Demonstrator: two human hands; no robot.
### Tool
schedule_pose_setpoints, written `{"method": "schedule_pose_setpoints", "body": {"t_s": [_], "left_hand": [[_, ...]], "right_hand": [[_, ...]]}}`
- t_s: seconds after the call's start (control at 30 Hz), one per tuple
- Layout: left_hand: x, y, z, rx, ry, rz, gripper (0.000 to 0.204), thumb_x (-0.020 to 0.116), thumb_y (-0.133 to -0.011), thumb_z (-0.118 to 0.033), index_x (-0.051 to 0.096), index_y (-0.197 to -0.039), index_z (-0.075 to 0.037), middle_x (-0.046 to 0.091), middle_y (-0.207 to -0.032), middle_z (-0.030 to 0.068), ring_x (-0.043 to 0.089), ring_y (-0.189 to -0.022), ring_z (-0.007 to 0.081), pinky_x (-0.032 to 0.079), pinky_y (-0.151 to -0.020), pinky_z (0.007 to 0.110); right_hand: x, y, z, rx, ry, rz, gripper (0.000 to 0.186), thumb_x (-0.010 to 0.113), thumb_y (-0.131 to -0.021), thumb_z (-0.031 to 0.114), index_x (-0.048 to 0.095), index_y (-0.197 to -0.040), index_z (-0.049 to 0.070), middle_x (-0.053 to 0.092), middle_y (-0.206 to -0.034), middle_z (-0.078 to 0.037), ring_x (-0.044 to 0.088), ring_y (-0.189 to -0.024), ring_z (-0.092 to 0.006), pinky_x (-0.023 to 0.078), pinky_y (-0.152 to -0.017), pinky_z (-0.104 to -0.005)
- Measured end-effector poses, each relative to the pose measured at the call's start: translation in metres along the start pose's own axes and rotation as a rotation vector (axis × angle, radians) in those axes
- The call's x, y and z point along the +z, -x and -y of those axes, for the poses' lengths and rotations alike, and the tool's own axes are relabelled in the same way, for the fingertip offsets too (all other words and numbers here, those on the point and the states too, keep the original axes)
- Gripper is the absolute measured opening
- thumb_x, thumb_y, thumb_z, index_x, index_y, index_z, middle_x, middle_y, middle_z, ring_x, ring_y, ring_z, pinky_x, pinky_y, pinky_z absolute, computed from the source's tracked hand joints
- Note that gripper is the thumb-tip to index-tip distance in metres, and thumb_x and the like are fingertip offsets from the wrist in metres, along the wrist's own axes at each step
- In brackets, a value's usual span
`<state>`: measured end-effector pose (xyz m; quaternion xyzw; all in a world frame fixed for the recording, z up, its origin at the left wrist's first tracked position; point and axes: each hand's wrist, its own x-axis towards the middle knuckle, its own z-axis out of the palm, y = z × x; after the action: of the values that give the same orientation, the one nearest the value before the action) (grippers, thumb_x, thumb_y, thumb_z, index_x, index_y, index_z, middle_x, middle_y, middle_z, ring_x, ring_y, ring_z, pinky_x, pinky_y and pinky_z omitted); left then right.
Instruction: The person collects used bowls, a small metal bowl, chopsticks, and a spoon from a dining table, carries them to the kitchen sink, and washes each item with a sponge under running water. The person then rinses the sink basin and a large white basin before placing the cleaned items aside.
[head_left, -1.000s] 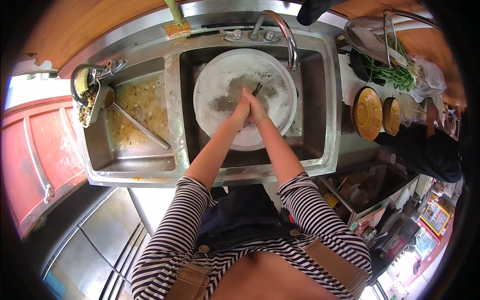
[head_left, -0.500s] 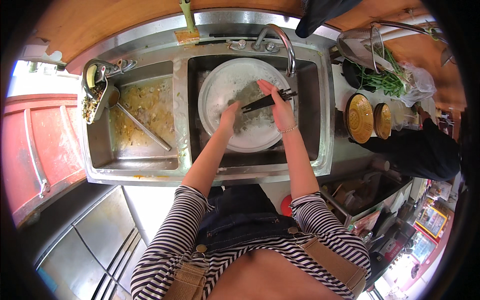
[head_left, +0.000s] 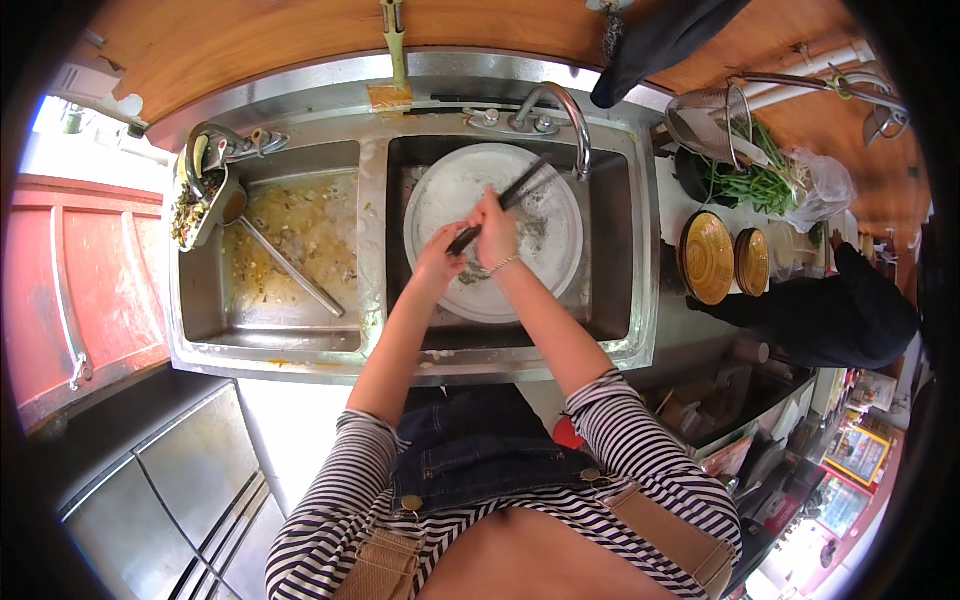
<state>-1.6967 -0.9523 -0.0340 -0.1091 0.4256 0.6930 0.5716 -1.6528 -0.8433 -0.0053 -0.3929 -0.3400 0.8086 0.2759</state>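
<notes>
Right hand (head_left: pixel 497 238) of mine is closed round a bundle of dark sticks (head_left: pixel 521 187), slanted up and to the right over a big round white basin (head_left: pixel 497 312) of cloudy, foamy water. Left hand (head_left: pixel 438 258) is at the bundle's lower end, fingers touching; can't tell if I'm gripping there. Upper end is blurred. Basin sits in the right sink (head_left: pixel 612 245), near the curved tap (head_left: pixel 583 140). Left sink (head_left: pixel 203 300) has a long-handled ladle (head_left: pixel 290 268) over yellowish scraps. Yellow dishes (head_left: pixel 706 258) on the worktop (head_left: pixel 670 202) to my right.
</notes>
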Motion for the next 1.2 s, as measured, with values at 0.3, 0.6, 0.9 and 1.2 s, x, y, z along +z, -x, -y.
{"method": "schedule_pose_setpoints", "body": {"t_s": [0.3, 0.6, 0.9, 1.2], "left_hand": [[-0.103, 0.061, -0.091, 0.333, -0.263, -0.297, 0.027, 0.049, -0.094, -0.027, 0.056, -0.112, -0.008, 0.059, -0.088, 0.0000, 0.051, -0.063, 0.0056, 0.040, -0.056, 0.019], [-0.350, 0.022, -0.076, 0.042, -1.043, -0.996, 0.037, 0.058, -0.077, -0.020, 0.059, -0.108, 0.001, 0.063, -0.104, 0.0206, 0.061, -0.099, 0.0320, 0.048, -0.084, 0.040], [-0.351, -0.013, -0.074, -0.145, -1.234, -0.766, 0.037, 0.061, -0.077, -0.031, 0.066, -0.098, -0.001, 0.064, -0.104, 0.0201, 0.061, -0.097, 0.0343, 0.049, -0.083, 0.042], [-0.329, -0.003, -0.091, 0.181, -0.987, -0.711, 0.025, 0.061, -0.074, -0.023, 0.068, -0.089, -0.003, 0.067, -0.088, 0.0194, 0.064, -0.087, 0.0329, 0.050, -0.076, 0.039]], "right_hand": [[0.093, -0.130, 0.003, 0.174, -0.384, 0.088, 0.041, 0.054, -0.091, 0.031, 0.038, -0.060, 0.010, 0.033, -0.047, -0.004, 0.037, -0.040, -0.0201, 0.038, -0.038, -0.0344], [0.100, -0.204, 0.040, 0.159, -0.449, -0.119, 0.034, 0.048, -0.089, 0.033, 0.053, -0.109, 0.005, 0.059, -0.108, -0.014, 0.053, -0.108, -0.0350, 0.038, -0.098, -0.0516], [0.114, -0.020, -0.073, 0.139, -0.043, 0.287, 0.017, 0.055, -0.087, 0.013, 0.059, -0.095, -0.001, 0.064, -0.094, -0.012, 0.063, -0.091, -0.0222, 0.051, -0.084, -0.0317], [0.091, 0.082, -0.168, 0.004, 0.675, 0.240, 0.015, 0.055, -0.088, 0.015, 0.063, -0.093, 0.004, 0.064, -0.081, -0.004, 0.061, -0.078, -0.0107, 0.050, -0.068, -0.0247]]}}
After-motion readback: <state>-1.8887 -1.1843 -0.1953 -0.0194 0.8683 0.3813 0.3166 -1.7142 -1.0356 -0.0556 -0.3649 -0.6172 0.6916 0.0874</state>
